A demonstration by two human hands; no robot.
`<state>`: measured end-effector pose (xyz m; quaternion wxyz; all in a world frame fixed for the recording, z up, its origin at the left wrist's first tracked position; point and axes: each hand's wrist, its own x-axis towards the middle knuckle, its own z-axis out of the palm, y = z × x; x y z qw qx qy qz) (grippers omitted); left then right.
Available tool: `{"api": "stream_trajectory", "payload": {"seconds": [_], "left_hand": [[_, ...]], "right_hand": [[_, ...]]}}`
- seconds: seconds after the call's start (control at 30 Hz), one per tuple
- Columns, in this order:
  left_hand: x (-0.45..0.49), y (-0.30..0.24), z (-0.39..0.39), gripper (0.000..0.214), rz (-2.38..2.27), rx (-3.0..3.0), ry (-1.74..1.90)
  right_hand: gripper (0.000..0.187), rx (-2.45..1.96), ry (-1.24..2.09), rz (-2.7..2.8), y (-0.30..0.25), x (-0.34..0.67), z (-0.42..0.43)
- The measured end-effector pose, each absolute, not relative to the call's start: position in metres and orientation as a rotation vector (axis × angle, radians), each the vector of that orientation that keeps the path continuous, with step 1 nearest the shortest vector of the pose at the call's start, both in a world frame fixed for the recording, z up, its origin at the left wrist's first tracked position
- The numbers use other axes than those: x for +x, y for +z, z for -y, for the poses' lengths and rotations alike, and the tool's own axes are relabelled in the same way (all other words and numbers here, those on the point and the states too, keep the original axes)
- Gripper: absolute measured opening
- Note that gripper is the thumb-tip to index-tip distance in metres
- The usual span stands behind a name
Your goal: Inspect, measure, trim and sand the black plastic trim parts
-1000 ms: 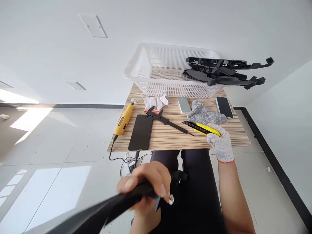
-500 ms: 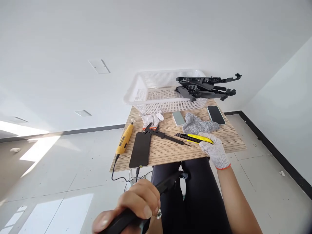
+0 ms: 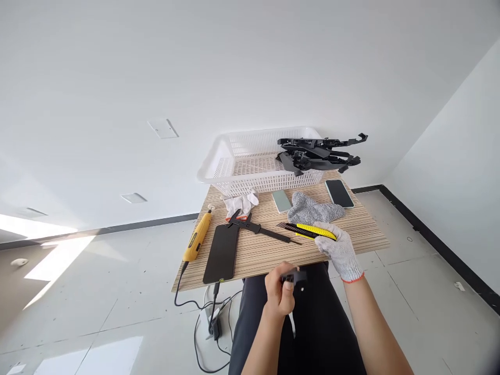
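The bare left hand [image 3: 278, 291] grips a small black part [image 3: 294, 276] just below the table [image 3: 258, 255] edge, while the gloved right hand [image 3: 339, 251] is closed over the yellow knife [image 3: 312, 229] lying on the table.

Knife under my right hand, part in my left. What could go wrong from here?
The left hand is bare; the yellow utility knife under the gloved right hand seems to have its dark blade out, so a slip could cut the grip on the black part.
The black parts overhang the basket rim near the phone; a knock might drop them.
The rotary tool lies at the table edge, cord hanging; a snag could pull it off.
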<state>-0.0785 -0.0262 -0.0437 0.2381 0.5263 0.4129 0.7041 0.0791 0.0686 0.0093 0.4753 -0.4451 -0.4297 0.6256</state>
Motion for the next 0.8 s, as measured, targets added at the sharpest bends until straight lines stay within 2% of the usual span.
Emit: {"api": "stream_trajectory", "payload": {"seconds": [0.1,0.37,0.53,0.7,0.8], "left_hand": [[-0.083,-0.034,0.026,0.041,-1.068,1.454,1.828],[-0.085,0.025,0.023,0.043,-0.979,1.350,1.551],[-0.085,0.009,0.015,0.042,-0.968,1.273,1.541],[-0.086,-0.006,0.010,0.042,-0.953,1.219,1.508],[-0.085,-0.003,0.004,0.047,-1.012,1.183,1.491]], "right_hand": [[0.050,-1.098,1.528,1.039,0.009,0.080,-0.069],[0.048,-1.073,1.482,0.928,0.009,0.078,-0.071],[0.043,-1.019,1.443,0.876,0.014,0.080,-0.071],[0.047,-0.907,1.525,0.854,0.027,0.080,-0.054],[0.041,-0.857,1.595,0.962,0.041,0.078,-0.035]]}}
